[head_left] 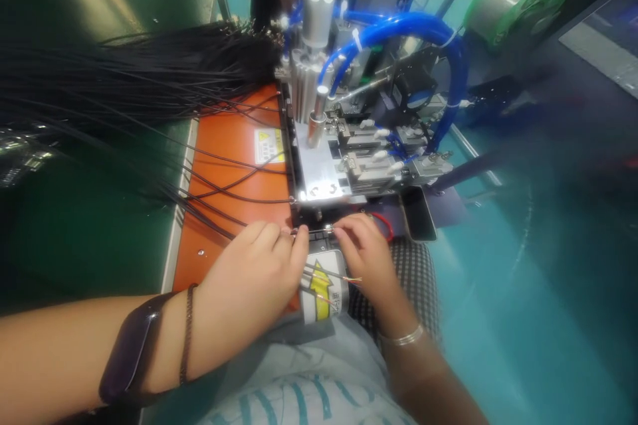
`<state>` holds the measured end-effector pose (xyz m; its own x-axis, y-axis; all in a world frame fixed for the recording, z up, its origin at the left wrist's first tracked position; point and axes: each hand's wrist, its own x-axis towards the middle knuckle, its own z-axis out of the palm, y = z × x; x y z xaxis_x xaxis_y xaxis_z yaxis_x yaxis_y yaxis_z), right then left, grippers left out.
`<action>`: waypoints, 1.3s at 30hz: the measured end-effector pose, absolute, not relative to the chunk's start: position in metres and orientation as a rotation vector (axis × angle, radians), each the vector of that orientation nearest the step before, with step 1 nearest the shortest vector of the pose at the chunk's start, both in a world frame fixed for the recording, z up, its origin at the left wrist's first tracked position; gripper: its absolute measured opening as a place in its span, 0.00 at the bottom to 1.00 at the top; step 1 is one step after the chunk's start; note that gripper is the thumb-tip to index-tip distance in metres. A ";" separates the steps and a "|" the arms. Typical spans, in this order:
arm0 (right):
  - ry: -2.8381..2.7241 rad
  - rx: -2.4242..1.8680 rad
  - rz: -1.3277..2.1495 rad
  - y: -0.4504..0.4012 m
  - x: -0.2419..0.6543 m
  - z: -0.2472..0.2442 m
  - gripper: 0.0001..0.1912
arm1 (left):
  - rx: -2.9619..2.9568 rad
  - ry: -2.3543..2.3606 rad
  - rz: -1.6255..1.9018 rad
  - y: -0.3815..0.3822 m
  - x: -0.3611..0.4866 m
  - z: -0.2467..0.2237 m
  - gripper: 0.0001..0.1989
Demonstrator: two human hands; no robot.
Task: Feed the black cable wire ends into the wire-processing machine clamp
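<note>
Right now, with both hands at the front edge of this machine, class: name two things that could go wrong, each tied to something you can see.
1. Both hands, left hand and right hand, pinch a thin wire right under the machine head; fingertips could be caught if it cycles.
2. The loose black cables trail across the orange plate beside the left hand; a wrist or the wristband might snag them.

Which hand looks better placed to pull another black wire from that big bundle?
Probably the left hand: it rests on the orange panel where loose black wires trail past it. The right hand sits farther over, fingertips at the machine's front edge.
</note>
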<state>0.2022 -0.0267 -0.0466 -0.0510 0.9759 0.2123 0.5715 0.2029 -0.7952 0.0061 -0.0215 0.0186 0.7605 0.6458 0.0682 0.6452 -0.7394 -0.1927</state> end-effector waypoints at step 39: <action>-1.373 -1.238 0.817 -0.037 0.177 -0.020 0.13 | -3.094 -1.004 -0.340 -0.004 -0.002 0.011 0.27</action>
